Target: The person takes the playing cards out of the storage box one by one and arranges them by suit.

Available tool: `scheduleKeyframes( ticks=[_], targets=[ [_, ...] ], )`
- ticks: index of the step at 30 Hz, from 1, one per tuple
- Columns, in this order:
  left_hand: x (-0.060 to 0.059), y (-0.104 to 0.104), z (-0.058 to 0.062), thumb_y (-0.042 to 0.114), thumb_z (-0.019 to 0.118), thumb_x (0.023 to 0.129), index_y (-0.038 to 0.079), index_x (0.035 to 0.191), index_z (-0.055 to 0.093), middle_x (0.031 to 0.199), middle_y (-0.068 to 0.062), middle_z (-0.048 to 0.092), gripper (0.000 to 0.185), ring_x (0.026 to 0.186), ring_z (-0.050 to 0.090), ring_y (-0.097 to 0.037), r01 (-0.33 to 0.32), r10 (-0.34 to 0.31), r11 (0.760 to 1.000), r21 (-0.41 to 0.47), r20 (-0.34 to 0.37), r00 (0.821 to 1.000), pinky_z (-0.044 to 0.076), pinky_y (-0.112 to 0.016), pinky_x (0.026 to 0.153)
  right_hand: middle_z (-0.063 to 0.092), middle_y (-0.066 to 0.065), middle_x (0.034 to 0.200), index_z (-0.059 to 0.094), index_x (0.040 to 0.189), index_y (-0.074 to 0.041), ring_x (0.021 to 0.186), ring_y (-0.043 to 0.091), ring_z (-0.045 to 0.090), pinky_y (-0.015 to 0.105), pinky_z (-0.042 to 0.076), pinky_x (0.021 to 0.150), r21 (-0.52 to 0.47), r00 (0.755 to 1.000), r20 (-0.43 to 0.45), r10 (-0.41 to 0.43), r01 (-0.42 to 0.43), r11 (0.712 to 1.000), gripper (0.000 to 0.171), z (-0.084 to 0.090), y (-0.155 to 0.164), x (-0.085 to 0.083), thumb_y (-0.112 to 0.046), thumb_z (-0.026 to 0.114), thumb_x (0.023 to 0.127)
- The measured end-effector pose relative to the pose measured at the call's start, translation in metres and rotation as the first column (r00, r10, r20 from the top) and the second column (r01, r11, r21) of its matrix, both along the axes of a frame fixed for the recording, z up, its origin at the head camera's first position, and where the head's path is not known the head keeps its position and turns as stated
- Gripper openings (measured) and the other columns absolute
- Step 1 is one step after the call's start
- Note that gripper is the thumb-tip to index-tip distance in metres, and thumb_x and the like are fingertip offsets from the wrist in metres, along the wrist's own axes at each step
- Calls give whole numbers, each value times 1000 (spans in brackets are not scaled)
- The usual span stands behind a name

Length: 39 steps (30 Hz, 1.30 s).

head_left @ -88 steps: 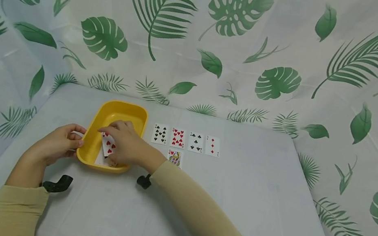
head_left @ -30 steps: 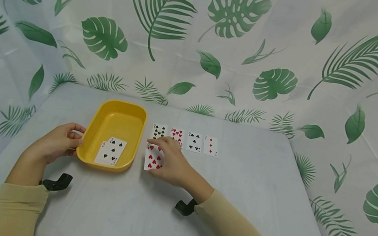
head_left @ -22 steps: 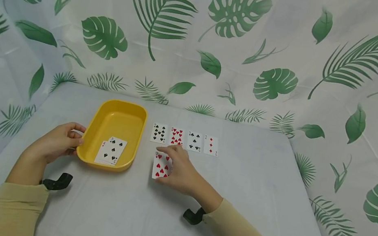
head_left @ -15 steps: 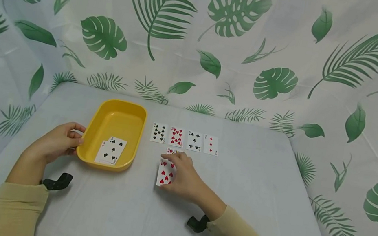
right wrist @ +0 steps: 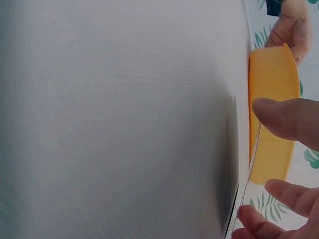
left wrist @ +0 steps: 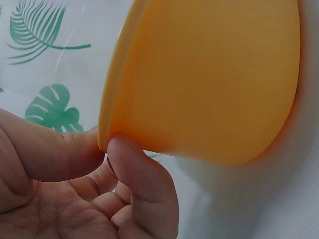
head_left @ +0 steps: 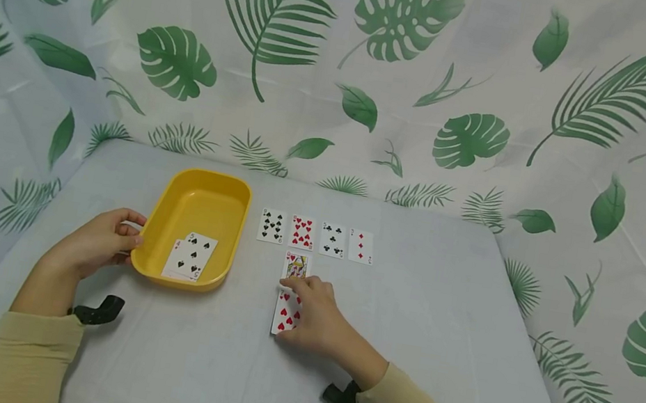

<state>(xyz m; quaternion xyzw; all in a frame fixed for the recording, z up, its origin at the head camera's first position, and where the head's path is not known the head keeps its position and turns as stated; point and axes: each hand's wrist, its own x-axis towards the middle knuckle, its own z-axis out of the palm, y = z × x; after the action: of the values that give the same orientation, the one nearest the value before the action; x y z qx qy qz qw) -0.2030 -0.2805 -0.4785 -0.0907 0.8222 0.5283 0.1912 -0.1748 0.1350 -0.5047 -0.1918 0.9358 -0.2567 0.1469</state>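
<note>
Half the heart card (head_left: 286, 313) under the right hand (head_left: 317, 317)

Yellow tray (head_left: 168, 219); white cloth (head_left: 446, 305), green leaves; card (head_left: 286, 312) probably red hearts.

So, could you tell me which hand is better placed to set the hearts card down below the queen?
Right hand: it holds the hearts card just below the queen; the left hand grips the tray.

Row of four face-up cards (head_left: 316, 236) on grey table (head_left: 435, 332); queen card (head_left: 296, 266) below it; leaf-print backdrop (head_left: 395, 65)
</note>
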Motion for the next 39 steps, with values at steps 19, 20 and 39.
scheduleKeyframes(
  ticks=[19, 20, 39],
  targets=[
    [3, 2, 5, 6, 56, 109, -8, 153, 34, 107, -11, 57, 51, 87, 62, -20, 15, -15, 1000, 6, -8, 1000, 62, -32, 76, 54, 8, 146, 56, 153, -25, 134, 32, 45, 55, 43, 111, 20, 995, -93, -44, 46, 999, 90, 6, -1, -1, -28, 98, 73],
    [3, 2, 5, 6, 56, 109, -8, 153, 34, 107, -11, 57, 51, 87, 62, -20, 15, -15, 1000, 6, -9, 1000, 62, -31, 76, 53, 8, 148, 55, 154, -26, 136, 33, 44, 56, 42, 112, 14, 994, -95, -50, 52, 999, 91, 8, -1, -3, -28, 98, 74],
    [2, 0, 5, 6, 57, 108, -9, 151, 35, 104, -9, 57, 50, 85, 63, -17, 22, -22, 1000, 20, -16, 1000, 62, -29, 76, 17, 4, 179, 33, 166, -40, 163, 35, 19, 72, 26, 125, -104, 981, -149, 124, -140, 985, 102, 29, -58, -32, -38, 93, 83]
  ],
)
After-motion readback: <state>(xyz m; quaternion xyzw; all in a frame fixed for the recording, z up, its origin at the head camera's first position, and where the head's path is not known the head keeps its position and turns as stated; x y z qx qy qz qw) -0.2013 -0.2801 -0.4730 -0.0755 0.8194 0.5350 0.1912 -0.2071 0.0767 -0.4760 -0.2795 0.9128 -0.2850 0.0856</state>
